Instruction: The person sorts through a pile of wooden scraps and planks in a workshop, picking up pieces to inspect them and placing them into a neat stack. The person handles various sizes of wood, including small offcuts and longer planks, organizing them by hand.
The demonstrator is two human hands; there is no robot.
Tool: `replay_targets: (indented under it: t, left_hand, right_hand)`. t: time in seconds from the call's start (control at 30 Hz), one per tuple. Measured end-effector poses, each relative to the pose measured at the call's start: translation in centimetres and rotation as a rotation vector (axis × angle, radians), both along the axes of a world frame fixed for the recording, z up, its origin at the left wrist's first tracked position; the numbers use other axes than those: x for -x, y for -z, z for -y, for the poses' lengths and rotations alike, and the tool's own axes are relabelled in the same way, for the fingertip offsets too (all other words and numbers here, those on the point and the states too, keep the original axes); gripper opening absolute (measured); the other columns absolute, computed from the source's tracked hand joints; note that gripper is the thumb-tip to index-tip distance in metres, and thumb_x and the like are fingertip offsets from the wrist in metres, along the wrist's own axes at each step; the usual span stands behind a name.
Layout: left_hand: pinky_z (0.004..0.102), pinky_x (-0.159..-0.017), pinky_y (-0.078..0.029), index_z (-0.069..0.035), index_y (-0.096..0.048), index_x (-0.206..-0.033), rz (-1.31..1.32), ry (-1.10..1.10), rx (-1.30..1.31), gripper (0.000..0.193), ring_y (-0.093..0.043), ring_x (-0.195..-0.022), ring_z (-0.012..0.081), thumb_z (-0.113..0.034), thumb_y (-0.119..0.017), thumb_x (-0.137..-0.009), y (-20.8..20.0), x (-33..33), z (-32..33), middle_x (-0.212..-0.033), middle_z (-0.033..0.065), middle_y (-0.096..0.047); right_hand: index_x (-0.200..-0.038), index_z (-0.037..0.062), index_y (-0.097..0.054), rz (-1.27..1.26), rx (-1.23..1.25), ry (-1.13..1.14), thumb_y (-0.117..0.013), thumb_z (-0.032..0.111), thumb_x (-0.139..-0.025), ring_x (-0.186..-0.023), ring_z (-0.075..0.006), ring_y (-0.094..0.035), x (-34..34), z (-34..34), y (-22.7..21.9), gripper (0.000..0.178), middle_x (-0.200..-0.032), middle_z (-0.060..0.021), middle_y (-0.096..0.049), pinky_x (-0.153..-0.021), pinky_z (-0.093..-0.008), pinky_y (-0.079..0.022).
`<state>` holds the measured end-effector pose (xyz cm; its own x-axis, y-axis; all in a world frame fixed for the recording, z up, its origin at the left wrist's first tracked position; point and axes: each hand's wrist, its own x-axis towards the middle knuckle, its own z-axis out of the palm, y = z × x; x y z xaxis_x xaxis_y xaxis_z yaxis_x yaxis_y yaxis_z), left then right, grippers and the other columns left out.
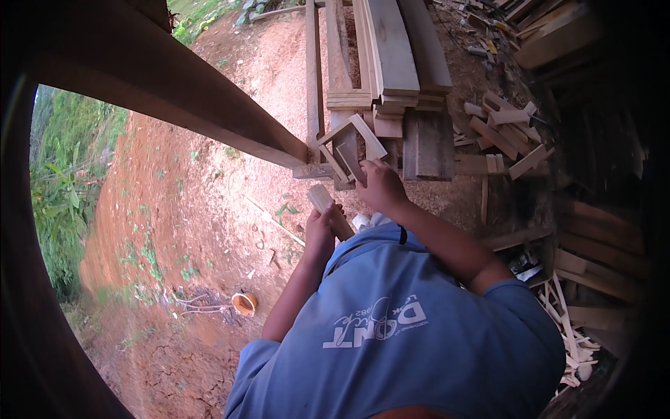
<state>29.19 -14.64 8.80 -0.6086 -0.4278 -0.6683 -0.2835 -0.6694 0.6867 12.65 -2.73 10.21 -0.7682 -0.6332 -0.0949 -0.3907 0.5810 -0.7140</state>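
Note:
My left hand (321, 229) is closed around a short, pale wooden block (320, 198), held upright and tilted in front of my body. Ahead and to the right, my right hand (382, 187) grips a short, flat wooden piece (351, 162) by its near end. That piece lies against a small angular frame of thin wood strips (368, 135) at the near end of the timber stack. Whether the strips are joined to each other cannot be made out. My right fingertips are partly hidden behind the hand.
Long planks (392, 49) lie stacked ahead, running away from me. A thick post (174, 91) slants across the upper left. Wood offcuts (506, 126) are heaped at the right, with more boards (600, 251) nearer. An orange container (244, 304) sits on the reddish soil.

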Motion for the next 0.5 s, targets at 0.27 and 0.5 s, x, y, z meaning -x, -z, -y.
replay_targets:
  t: [0.27,0.5]
  left_hand:
    - [0.0401,-0.087,-0.053,0.002,-0.055,-0.118,0.042,-0.045,-0.013,0.026,-0.064,-0.095,0.0246,-0.019,-0.056,-0.103,-0.8,-1.9,-0.1,-0.108,0.0149,-0.065]
    - [0.037,-0.083,-0.053,0.0,-0.06,-0.114,0.043,-0.113,0.001,0.023,-0.064,-0.091,0.021,-0.02,-0.057,-0.104,-0.8,-3.7,-0.1,-0.101,0.0107,-0.067]
  right_hand:
    - [-0.121,-0.003,-0.058,-0.311,-0.21,0.033,-0.068,0.005,-0.08,-0.104,-0.0417,-0.064,4.3,4.6,3.3,0.043,-0.108,-0.0254,-0.062,-0.088,-0.0462,-0.058]
    - [-0.121,-0.006,-0.056,-0.428,-0.329,0.021,-0.069,0.005,-0.079,-0.103,-0.0393,-0.064,4.4,6.1,5.6,0.045,-0.108,-0.0254,-0.063,-0.087,-0.0419,-0.057]
